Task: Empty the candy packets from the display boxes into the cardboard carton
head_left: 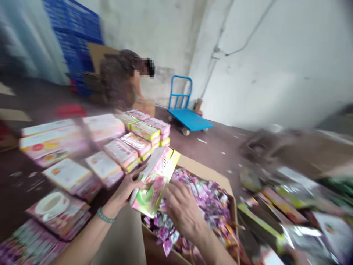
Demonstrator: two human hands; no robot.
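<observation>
My left hand [124, 191], with a green bead bracelet on the wrist, grips a pink and green printed box [154, 180] by its left side. The box is tilted over the near left corner of a cardboard carton [212, 175]. My right hand [183, 209] lies just right of the box, fingers spread, over the several purple sachets [209, 202] that fill the carton. Whether the right hand touches the box is blurred.
Stacks of pink and green boxes [129, 136] stand to the left. More packets and foil packs [289, 221] lie at the right, blurred. A person [121, 77] bends over farther back, near blue crates [74, 40]. A blue platform trolley [187, 117] stands by the wall.
</observation>
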